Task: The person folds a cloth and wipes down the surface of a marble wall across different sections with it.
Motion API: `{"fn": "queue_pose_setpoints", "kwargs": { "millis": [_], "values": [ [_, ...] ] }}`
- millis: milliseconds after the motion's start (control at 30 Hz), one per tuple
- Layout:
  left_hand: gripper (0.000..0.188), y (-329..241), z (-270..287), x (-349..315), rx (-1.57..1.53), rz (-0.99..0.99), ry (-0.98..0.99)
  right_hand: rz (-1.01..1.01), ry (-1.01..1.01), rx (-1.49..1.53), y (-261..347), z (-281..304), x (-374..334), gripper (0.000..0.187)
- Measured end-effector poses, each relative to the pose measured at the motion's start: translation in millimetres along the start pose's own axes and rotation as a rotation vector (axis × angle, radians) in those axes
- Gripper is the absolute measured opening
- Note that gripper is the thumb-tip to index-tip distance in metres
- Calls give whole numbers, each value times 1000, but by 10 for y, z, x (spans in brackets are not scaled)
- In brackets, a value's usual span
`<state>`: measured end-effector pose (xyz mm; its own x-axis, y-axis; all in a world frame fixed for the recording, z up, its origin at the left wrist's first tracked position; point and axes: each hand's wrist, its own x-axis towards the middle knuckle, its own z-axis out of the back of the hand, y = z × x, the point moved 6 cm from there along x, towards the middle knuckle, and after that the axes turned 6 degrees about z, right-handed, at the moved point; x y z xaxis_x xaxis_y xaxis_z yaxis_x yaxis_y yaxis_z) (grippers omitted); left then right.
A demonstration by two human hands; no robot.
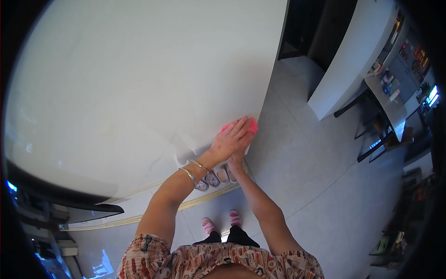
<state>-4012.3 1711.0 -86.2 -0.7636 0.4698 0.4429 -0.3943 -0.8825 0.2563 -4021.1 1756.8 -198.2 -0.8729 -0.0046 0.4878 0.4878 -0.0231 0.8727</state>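
Observation:
My two hands meet at the right edge of a tall, glossy white panel (153,83). A bright pink cloth (253,125) is bunched under them, against the panel. My left hand (227,141) lies across it with the fingers close together, two bangles (193,172) on its wrist. Partly behind it, my right hand (243,145) also grips the cloth; most of its fingers are hidden by the left hand.
Several shoes (212,178) stand in a row below the panel, near my feet in pink sandals (208,226). At the right, a table (389,108) bears small items, with a chair (378,148) beside it. A white wall end (344,69) stands beyond the grey tiled floor (306,153).

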Motion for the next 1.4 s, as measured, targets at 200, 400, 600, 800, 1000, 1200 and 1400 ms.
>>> {"fn": "queue_pose_setpoints", "kwargs": {
  "millis": [200, 400, 600, 800, 1000, 1200, 1400],
  "values": [
    [43, 269, 814, 428, -86, 40, -208, 214, 6, -64, 520, 101, 799, 78],
    [42, 822, 2257, 749, 236, 36, -575, 770, -39, -316, 2198, 7, 1719, 72],
    [56, 1085, 3359, 1155, 440, 2, -689, 969, -145, -334, 3327, -71, 2441, 77],
    [32, 1460, 4137, 1201, 571, 8, -858, 1100, -178, -303, 4341, -316, 2929, 80],
    [28, 1812, 4792, 853, 632, 64, -1078, 1288, -117, -298, 5260, -679, 3021, 81],
    [48, 2234, 5470, 193, 854, 220, -1108, 1449, -99, -272, 6233, -1435, 2722, 80],
    [55, 2579, 5982, -706, 923, 514, -1054, 1485, -56, -387, 7018, -2046, 1763, 76]
  ]
}}
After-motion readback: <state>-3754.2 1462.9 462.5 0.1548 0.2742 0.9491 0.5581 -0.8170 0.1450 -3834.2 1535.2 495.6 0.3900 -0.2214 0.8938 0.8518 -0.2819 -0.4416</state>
